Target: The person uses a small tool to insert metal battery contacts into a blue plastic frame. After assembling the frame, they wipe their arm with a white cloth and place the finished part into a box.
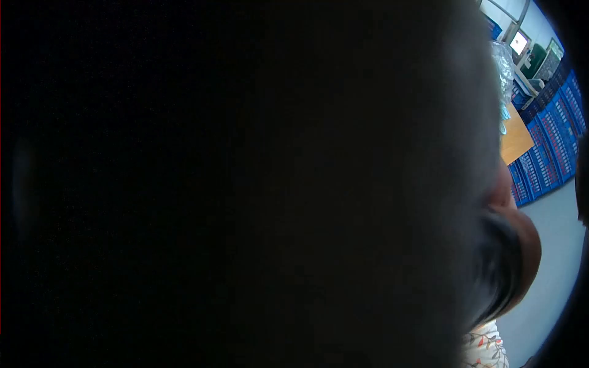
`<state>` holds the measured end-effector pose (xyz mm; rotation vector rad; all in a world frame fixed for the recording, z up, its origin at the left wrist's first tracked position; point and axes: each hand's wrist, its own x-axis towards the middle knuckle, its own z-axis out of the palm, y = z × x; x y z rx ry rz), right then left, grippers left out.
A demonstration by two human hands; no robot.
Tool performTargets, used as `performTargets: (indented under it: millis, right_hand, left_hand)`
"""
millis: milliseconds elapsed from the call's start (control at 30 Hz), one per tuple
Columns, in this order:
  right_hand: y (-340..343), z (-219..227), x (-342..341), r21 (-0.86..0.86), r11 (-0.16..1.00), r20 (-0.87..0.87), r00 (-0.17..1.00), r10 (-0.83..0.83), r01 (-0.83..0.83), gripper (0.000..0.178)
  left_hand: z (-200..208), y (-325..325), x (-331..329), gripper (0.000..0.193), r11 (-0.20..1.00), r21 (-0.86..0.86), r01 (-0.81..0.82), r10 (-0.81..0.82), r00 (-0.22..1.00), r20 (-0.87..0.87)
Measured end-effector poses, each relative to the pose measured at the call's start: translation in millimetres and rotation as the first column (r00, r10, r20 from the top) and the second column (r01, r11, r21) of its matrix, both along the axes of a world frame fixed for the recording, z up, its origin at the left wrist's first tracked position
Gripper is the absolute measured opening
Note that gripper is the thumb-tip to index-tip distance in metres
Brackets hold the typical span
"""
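A dark, blurred mass close to the lens covers most of the head view, and I cannot make out what it is. Beside it, at the right, shows a curved piece of bare skin with something dark and streaked against it. Whose body part this is cannot be told. Below hangs pale cloth with a leafy red print. Neither of my hands can be picked out, and no fingers show clearly.
Blue printed boxes are stacked at the right. Next to them lies a light brown flat surface. A clear plastic bag stands behind, with a lit screen farther back. Pale floor shows at the lower right.
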<state>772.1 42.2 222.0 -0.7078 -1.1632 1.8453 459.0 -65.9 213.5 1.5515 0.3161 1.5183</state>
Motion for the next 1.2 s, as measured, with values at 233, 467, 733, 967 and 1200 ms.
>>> performTargets:
  millis: [233,467,733,967,1200]
  right_hand:
    - [1,-10,8,0.032,0.999,-0.100,0.994,0.044,-0.041,0.052]
    - [2,-22,13,0.078,0.995,-0.206,0.976,0.070,-0.055,0.054]
    - [-1,-41,30,0.119,0.992,-0.309,0.948,0.081,-0.046,0.057]
    - [5,-64,11,-0.066,0.948,-0.376,0.888,0.266,-0.312,0.050]
    - [2,-82,-11,-0.211,0.910,-0.214,0.925,0.314,-0.357,0.053]
  left_hand:
    - [-3,-7,-7,0.072,0.999,0.002,-0.046,0.046,0.999,-0.007]
    - [0,-13,-10,0.072,0.998,0.018,-0.068,0.068,0.997,-0.021]
    - [-4,-15,-2,0.073,0.997,0.024,-0.074,0.075,0.997,-0.022]
    - [3,-15,32,0.073,0.983,-0.086,-0.165,0.165,0.986,-0.007]
    - [-83,32,77,0.065,0.672,-0.733,-0.106,0.216,0.975,0.057]
